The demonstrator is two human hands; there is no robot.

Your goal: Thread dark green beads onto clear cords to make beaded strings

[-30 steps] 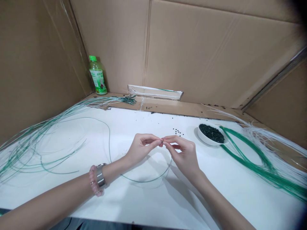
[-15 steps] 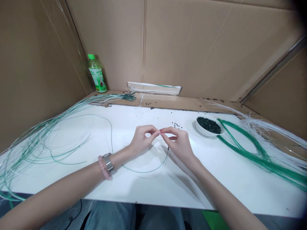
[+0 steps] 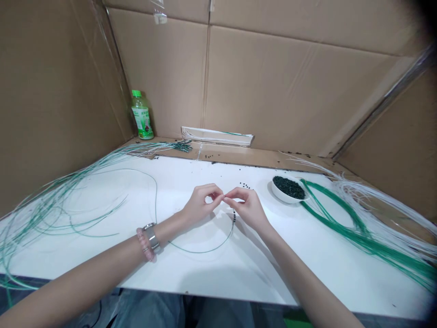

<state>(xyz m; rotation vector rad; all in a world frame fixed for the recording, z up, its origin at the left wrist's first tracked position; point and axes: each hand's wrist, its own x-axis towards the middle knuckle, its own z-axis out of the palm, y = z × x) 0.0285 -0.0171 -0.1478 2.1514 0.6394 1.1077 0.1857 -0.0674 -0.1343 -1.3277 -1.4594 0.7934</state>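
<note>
The left hand (image 3: 201,205) and right hand (image 3: 246,208) met in a fingertip pinch at 12 o'clock, its contents too small to tell; a green wire (image 3: 201,252) carried few black beads (image 3: 234,217) (a short run only), the bowl (image 3: 280,195) at 2 o'clock well stocked.

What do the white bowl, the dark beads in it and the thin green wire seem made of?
The white bowl looks like glazed ceramic: smooth, glossy wall. The dark beads could be glass or plastic; they're too small to tell. The thin green wire seems coated metal, since it holds an open curve by itself.
</note>
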